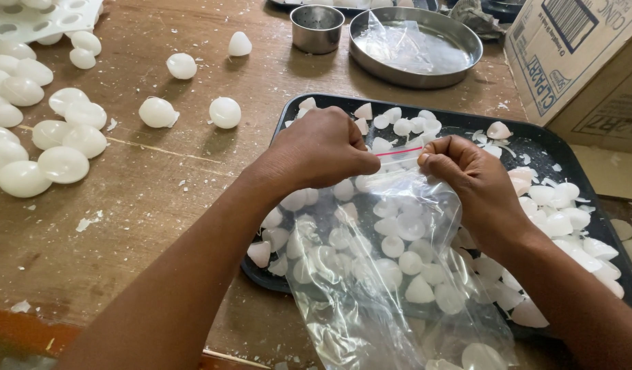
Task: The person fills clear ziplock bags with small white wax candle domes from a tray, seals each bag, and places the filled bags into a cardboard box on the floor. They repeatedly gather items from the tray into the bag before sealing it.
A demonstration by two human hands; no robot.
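Wooden table, scuffed, white flakes scattered over it. Cardboard box at the far right. Black tray on the table, right of centre, covered in small white dome-shaped pieces. More white pieces clustered on the table at left, a few loose ones near the middle. Round metal pan beyond the tray with a small metal cup just beside it. Clear zip bag hangs over the tray, a few white pieces visible inside. Left hand and right hand both in a closed pinch grip on the bag's top edge at the pink seal strip, one hand at each end.
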